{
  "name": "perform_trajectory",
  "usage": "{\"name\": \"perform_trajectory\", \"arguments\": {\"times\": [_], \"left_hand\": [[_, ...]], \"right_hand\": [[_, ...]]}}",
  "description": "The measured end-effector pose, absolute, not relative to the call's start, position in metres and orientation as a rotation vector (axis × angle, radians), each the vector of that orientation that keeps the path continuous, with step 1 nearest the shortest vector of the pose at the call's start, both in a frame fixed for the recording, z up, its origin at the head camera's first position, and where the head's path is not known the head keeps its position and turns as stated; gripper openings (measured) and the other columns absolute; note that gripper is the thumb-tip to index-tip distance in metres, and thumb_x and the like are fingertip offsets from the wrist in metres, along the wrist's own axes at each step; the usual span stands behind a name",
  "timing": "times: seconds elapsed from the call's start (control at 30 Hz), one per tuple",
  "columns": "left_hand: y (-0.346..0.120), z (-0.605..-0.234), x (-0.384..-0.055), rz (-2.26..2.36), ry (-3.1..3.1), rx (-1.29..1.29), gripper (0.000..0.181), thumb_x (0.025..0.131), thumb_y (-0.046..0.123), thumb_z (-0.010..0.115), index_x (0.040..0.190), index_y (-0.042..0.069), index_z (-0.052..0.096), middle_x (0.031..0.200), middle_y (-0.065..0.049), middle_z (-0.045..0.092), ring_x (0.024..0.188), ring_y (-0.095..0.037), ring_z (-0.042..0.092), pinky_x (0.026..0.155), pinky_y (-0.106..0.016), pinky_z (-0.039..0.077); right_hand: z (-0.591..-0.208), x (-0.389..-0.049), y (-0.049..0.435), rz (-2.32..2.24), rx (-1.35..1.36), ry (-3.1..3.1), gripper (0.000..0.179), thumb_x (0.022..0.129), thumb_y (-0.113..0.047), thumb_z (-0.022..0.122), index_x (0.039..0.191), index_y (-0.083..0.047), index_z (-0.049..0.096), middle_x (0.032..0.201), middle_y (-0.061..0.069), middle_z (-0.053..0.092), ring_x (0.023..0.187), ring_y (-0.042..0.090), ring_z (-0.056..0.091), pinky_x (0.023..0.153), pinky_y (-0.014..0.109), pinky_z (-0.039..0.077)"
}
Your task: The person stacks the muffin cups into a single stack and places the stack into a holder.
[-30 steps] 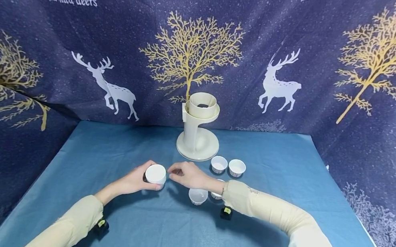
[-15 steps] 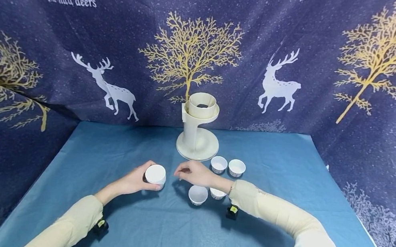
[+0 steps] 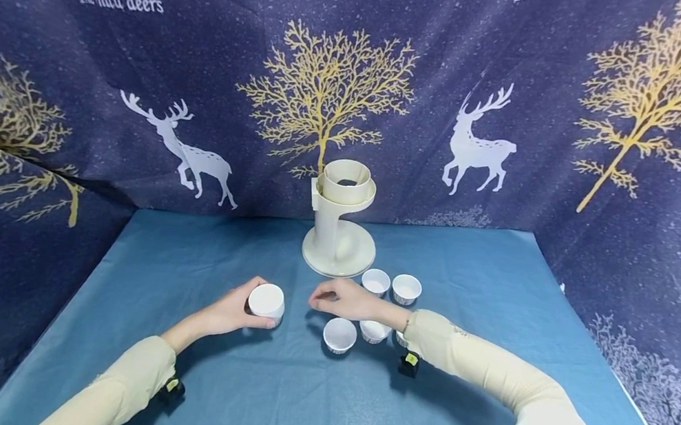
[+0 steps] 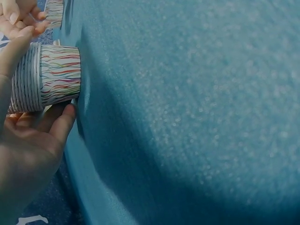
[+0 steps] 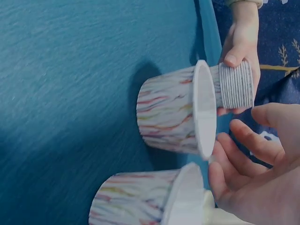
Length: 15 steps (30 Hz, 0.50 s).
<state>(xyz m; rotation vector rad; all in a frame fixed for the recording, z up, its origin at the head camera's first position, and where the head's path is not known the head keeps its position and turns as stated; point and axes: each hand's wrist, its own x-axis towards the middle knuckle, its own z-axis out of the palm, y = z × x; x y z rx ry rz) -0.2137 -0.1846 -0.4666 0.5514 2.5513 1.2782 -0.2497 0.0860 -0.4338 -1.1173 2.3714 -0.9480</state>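
Note:
A stack of nested white paper baking cups [image 3: 267, 300] is held upright by my left hand [image 3: 229, 308], thumb on the near side and fingers around the far side. Coloured wavy lines cover the lowest baking cup's wall [image 4: 61, 74] in the left wrist view. My right hand [image 3: 349, 299] hovers to the right of the stack with loosely bent fingers and nothing in them. Just below it, a single baking cup [image 3: 339, 336] stands on the cloth. Another baking cup [image 3: 374, 331] is beside that one, and a further one is mostly hidden by the right sleeve.
Two more baking cups [image 3: 375, 282] [image 3: 406, 289] stand behind the right forearm. A cream stand with a ring-shaped top [image 3: 342, 219] rises at the back of the blue cloth [image 3: 223, 380]. A dark printed curtain [image 3: 209, 39] hangs behind and at both sides.
My right hand has drawn back to the right, away from the stack, uncovering more of the cups under its wrist. The left hand keeps holding the stack in the same place.

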Motion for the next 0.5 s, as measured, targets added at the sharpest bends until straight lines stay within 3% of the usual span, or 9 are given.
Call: {"name": "perform_trajectory", "arguments": {"times": [0.27,0.5], "left_hand": [[-0.176,-0.439,-0.201,1.263,2.55,0.532,0.053,0.073,0.02,0.077,0.115,0.009,0.046,0.108,-0.007,0.057,0.096,-0.019,0.054,0.083,-0.035,0.042],[-0.178,-0.448,-0.204,1.276,2.553,0.53,0.054,0.073,0.021,0.077,0.116,0.009,0.046,0.109,-0.007,0.057,0.097,-0.019,0.053,0.083,-0.036,0.041]], "right_hand": [[-0.438,-0.256,0.097,-0.886,-1.199,2.218,0.029,0.09,-0.026,0.057,0.11,-0.005,0.063,0.104,0.003,0.067,0.096,0.008,0.061,0.085,0.019,0.046],[-0.435,-0.257,0.107,-0.83,-1.19,2.111,0.043,0.084,-0.031,0.066,0.119,-0.008,0.057,0.118,0.007,0.061,0.108,0.021,0.058,0.089,0.033,0.047]]}}
